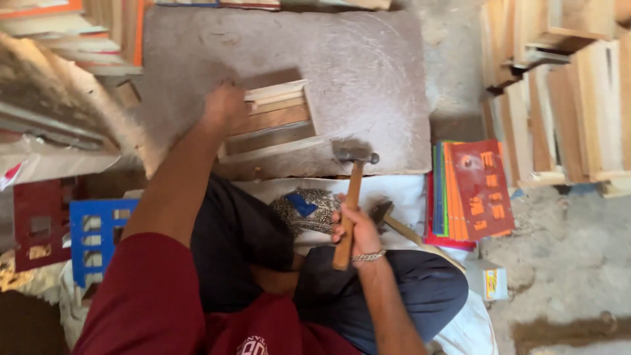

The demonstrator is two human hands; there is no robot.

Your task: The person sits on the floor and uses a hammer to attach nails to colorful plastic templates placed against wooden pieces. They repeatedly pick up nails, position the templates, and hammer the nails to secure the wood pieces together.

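Observation:
A small wooden frame of light slats (273, 121) lies on a grey stone slab (368, 72) in front of me. My left hand (223, 108) grips the frame's left end and holds it down. My right hand (355, 231) is closed on the wooden handle of a hammer (351, 190), whose metal head hangs just above the slab's near edge, to the right of the frame. I sit cross-legged in dark trousers, with a patterned cloth (309, 209) on white fabric between my knees.
A second hammer (388, 217) lies by my right knee. Coloured flat boards (470, 190) are stacked at the right, with piles of wooden frames (565, 92) beyond. Red (36, 220) and blue (98, 233) lattice pieces lie at the left. A small box (490, 279) sits on the floor.

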